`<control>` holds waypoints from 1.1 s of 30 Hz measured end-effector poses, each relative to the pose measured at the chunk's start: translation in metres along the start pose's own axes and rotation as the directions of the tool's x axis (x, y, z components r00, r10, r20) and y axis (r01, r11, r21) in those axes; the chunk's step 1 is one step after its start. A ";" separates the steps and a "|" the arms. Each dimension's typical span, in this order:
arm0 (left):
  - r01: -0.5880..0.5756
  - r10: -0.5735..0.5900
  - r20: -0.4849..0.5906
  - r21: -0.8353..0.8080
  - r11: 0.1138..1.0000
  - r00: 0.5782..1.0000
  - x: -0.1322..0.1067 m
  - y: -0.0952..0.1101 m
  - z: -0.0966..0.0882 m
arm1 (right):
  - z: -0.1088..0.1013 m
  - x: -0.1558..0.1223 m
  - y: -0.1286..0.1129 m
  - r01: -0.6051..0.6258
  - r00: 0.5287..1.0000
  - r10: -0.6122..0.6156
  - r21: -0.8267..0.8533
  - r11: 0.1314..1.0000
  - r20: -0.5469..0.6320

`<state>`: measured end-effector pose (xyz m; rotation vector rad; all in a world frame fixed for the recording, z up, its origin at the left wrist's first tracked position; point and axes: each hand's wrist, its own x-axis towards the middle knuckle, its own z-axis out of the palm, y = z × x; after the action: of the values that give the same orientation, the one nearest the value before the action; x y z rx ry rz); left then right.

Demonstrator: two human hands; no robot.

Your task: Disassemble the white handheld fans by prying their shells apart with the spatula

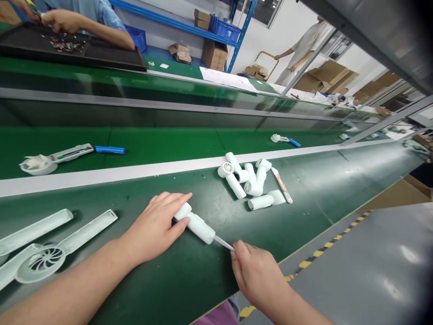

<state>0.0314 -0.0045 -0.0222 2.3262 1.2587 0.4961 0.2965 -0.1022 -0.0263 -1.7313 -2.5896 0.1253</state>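
My left hand (158, 228) is wrapped round the head end of a pale mint handheld fan (202, 229), which lies low over the green bench. In my right hand (257, 271) is a thin, light-coloured blade-like tool (223, 243); its handle is hidden in my fist. The tool's far end meets the bottom end of the fan's handle. Beyond my hands lies a loose group of similar fans (256, 187), with a slim tool with a worn, tan handle (282, 185) beside them.
Open fan shells (42, 264) lie at the left. On the conveyor belt (169, 144) sit a fan half (71, 153) with a blue battery (110, 150) and another fan half (279, 138) farther right. Across the line, a person's hands (62, 20) work over a black tray (111, 56).
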 end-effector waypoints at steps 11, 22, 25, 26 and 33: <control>-0.004 0.001 0.039 0.058 0.998 0.999 -0.002 0.005 0.005 | -0.010 0.001 -0.008 0.023 0.997 -0.004 -0.268 0.963 0.071; -0.031 0.030 0.011 0.118 0.993 0.999 -0.004 0.002 0.009 | -0.038 0.010 -0.013 0.339 0.890 -0.136 -0.432 0.835 0.436; -0.021 0.020 0.006 0.127 0.992 1.000 -0.004 0.002 0.009 | -0.054 0.014 -0.009 0.509 0.802 -0.289 -0.346 0.788 0.522; -0.020 0.020 0.005 0.131 0.991 1.000 -0.004 0.002 0.010 | -0.060 0.020 -0.009 0.534 0.778 -0.309 -0.316 0.784 0.547; -0.083 0.083 0.008 0.167 0.982 0.997 -0.007 0.000 0.013 | -0.093 0.100 -0.045 0.640 0.618 -0.310 -0.234 0.732 0.723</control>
<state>0.0339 -0.0129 -0.0337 2.5266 1.2495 0.4305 0.2228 -0.0219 0.0674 -1.0446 -3.8145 0.0817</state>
